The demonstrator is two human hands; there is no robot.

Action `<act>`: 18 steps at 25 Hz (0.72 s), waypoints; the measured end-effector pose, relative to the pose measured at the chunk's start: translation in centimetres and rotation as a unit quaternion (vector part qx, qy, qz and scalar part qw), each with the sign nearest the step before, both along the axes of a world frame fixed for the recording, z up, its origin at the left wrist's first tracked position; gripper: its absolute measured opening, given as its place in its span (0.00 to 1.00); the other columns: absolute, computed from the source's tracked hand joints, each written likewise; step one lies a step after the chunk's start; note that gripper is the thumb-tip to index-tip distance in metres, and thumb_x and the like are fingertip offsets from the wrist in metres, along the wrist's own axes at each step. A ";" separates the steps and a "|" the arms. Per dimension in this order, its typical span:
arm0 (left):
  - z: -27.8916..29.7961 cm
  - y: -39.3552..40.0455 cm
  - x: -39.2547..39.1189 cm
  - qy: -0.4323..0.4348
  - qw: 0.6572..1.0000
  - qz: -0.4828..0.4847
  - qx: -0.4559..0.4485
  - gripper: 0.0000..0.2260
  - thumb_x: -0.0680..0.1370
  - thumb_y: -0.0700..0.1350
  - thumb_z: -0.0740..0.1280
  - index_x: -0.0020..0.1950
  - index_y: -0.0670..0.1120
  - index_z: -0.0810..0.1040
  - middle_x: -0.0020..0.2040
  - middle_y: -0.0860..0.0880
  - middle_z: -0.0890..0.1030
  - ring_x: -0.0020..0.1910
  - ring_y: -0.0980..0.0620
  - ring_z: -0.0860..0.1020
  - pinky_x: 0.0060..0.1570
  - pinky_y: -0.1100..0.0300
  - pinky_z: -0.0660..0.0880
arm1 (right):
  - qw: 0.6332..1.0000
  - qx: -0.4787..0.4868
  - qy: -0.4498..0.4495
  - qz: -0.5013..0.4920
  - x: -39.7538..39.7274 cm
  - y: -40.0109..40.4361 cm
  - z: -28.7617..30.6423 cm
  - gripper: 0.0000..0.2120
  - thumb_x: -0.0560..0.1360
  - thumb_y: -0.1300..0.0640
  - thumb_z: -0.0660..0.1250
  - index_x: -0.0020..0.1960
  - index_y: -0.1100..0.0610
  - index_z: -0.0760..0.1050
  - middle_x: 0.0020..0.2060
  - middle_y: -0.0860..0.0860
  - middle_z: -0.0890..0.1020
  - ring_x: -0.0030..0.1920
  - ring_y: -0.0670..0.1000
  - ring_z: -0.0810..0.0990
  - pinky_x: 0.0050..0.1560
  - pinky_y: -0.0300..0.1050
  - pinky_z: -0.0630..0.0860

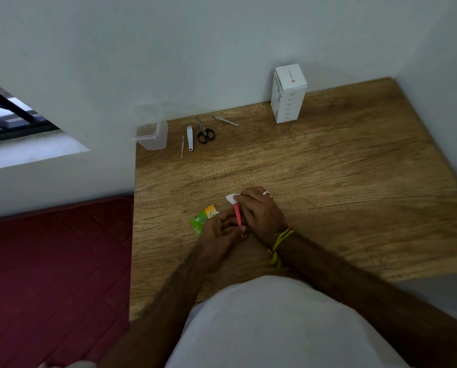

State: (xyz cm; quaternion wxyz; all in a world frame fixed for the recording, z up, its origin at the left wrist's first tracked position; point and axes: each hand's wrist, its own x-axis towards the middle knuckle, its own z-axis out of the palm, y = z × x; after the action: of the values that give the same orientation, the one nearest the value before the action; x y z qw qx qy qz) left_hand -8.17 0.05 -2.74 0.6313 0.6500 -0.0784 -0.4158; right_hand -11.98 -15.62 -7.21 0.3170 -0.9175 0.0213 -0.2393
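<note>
- The right hand (261, 211), just below the middle of the frame, has its grip pinched on a pink stick (238, 215), the fingers curled round its upper part.
- The stick has a white, pointed tip (231, 198) that juts out past the fingers toward the upper left. Its pink shaft runs down and slightly right to meet the left hand (219, 231).
- The left hand lies just left of the right one, touching it, fingers bent. Whether its grip closes on anything cannot be told.
- A green packet (202, 220) lies flat on the desk (341, 181), its right part hidden under the left hand.
- The right hand wears a ring (266, 192), and a yellow thread (280, 244) is tied at its wrist.
- Along the desk's far edge, above the hands, lie a thin pick (182, 147), a clipper (189, 138), black-handled scissors (205, 133) and tweezers (226, 120), side by side and well apart from the hands.
- A clear tub (150, 136) stands at the desk's upper left corner.
- A white box (288, 95) stands upright against the wall at upper right.
- A red mattress (54, 274) fills the lower left of the frame.
- A barred window (9, 112) shows at the left edge.
</note>
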 end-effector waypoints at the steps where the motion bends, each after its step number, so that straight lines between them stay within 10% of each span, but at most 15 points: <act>1: 0.1 0.0 0.0 -0.003 1.000 -0.002 0.000 0.19 0.76 0.30 0.68 0.61 0.49 0.79 0.53 0.43 0.85 0.55 0.44 0.83 0.57 0.51 0.80 | 1.000 -0.005 0.001 0.006 0.1 0.0 0.2 0.15 0.79 0.59 0.60 0.60 0.63 0.80 0.50 0.57 0.82 0.52 0.51 0.74 0.55 0.43 0.71; 18: 0.5 -0.2 -0.2 0.010 1.000 0.007 0.013 0.16 0.77 0.30 0.68 0.62 0.45 0.78 0.54 0.43 0.85 0.55 0.45 0.83 0.54 0.54 0.81 | 0.997 -0.073 -0.032 0.011 -0.6 0.4 0.8 0.16 0.79 0.59 0.59 0.61 0.63 0.80 0.51 0.57 0.82 0.50 0.56 0.79 0.54 0.47 0.74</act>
State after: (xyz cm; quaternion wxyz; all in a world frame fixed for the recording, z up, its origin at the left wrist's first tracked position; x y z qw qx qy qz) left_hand -8.40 -0.18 -2.27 0.6262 0.6544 -0.0621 -0.4193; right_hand -12.56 -15.20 -6.41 0.2527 -0.9302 -0.0161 -0.2658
